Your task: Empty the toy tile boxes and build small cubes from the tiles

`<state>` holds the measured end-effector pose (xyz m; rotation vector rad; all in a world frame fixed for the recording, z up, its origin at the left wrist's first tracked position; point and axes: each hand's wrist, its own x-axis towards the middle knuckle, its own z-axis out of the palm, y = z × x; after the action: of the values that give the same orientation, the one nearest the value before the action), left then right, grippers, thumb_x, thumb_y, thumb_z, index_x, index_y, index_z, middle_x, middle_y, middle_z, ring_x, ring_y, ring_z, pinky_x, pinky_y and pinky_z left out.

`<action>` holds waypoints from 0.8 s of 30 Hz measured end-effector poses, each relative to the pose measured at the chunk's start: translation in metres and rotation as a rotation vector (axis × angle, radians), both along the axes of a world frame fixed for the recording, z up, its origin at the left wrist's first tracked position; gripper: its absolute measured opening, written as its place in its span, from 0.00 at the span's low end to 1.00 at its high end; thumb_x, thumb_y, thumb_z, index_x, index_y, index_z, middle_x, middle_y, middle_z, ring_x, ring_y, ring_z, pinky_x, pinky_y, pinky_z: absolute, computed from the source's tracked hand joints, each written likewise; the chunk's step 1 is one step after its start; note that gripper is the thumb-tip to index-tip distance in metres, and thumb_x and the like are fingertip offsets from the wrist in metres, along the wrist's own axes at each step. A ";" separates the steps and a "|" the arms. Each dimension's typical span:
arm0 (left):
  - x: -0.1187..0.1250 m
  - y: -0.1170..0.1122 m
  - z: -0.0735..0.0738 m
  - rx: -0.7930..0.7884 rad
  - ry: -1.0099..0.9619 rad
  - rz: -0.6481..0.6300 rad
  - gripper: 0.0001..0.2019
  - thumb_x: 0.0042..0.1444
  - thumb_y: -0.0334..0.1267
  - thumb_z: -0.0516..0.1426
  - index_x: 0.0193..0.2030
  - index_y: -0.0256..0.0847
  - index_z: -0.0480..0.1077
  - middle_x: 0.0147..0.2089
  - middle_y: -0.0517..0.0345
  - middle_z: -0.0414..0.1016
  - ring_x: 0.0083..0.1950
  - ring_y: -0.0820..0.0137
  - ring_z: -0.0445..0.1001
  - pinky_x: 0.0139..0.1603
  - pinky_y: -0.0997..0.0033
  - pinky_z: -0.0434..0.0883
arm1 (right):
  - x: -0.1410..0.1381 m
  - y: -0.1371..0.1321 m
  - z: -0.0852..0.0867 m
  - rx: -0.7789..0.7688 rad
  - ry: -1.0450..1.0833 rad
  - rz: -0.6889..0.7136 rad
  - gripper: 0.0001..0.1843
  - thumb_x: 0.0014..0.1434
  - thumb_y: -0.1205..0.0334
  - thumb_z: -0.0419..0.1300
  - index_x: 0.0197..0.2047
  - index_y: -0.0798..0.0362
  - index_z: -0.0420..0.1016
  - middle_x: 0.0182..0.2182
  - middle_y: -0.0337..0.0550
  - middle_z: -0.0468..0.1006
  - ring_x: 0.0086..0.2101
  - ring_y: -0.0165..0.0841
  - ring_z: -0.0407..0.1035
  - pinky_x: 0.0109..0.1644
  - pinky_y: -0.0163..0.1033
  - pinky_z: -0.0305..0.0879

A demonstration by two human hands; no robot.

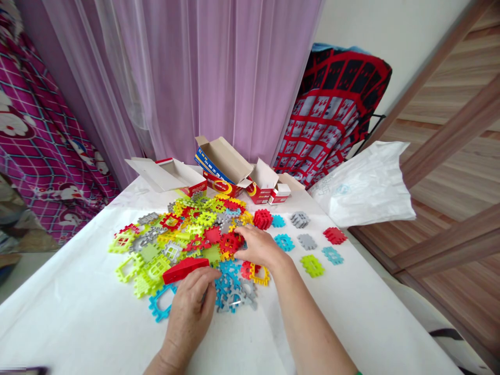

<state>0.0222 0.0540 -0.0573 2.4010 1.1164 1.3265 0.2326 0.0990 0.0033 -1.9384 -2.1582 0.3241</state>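
Observation:
Interlocking plastic building tiles lie in a mixed heap before me. My left hand [194,293] is at its near side, fingers curled and their tips over blue tiles [226,281]. Right against its knuckles is a red wedge-shaped piece [183,270]; whether the fingers grip anything is hidden. My right hand [257,246] reaches into the heap's right side, thumb and forefinger apart beside a red tile [229,242]. Below it lie a yellow frame tile [259,274] and grey tiles [246,295]. A blue frame tile [161,302] sits left of my left hand.
Stacks and single tiles stand apart on the right, among them a red stack [263,219], a grey stack [300,219] and a lime tile [312,265]. Opened cardboard boxes [224,159] line the back edge. A white plastic bag [363,182] hangs at the right edge.

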 end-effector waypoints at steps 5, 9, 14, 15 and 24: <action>0.000 0.001 -0.001 0.008 -0.005 -0.002 0.09 0.60 0.31 0.52 0.43 0.45 0.71 0.41 0.56 0.79 0.43 0.69 0.78 0.42 0.70 0.74 | -0.005 0.001 0.000 0.008 -0.048 0.055 0.27 0.50 0.60 0.64 0.54 0.50 0.69 0.51 0.45 0.75 0.51 0.38 0.68 0.52 0.39 0.62; 0.001 0.001 -0.002 0.012 0.008 0.003 0.09 0.60 0.30 0.52 0.44 0.45 0.71 0.41 0.57 0.79 0.43 0.69 0.77 0.43 0.71 0.74 | -0.006 0.002 0.001 0.013 -0.084 0.067 0.22 0.51 0.60 0.64 0.50 0.51 0.72 0.47 0.45 0.76 0.47 0.38 0.70 0.49 0.39 0.62; 0.000 0.000 -0.002 0.008 0.015 -0.003 0.09 0.61 0.30 0.52 0.44 0.45 0.70 0.41 0.57 0.79 0.43 0.69 0.77 0.43 0.71 0.74 | -0.002 0.000 0.004 0.040 -0.063 0.058 0.20 0.51 0.56 0.64 0.48 0.50 0.73 0.45 0.44 0.76 0.45 0.37 0.70 0.48 0.38 0.62; 0.000 0.000 -0.002 0.006 0.018 -0.005 0.09 0.61 0.30 0.52 0.44 0.45 0.70 0.41 0.58 0.79 0.43 0.69 0.77 0.43 0.71 0.74 | 0.000 0.000 0.005 0.050 -0.047 0.062 0.20 0.51 0.57 0.64 0.48 0.50 0.74 0.46 0.44 0.76 0.45 0.37 0.70 0.48 0.38 0.62; -0.001 0.000 -0.004 0.013 0.031 -0.007 0.09 0.60 0.30 0.52 0.44 0.45 0.69 0.42 0.57 0.79 0.44 0.69 0.77 0.43 0.70 0.74 | 0.009 0.009 -0.003 0.098 0.110 0.114 0.28 0.52 0.78 0.52 0.55 0.52 0.71 0.57 0.45 0.72 0.56 0.32 0.65 0.61 0.37 0.57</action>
<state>0.0211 0.0540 -0.0614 2.4406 1.1094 1.3029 0.2414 0.1077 -0.0002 -1.7090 -2.1750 0.3303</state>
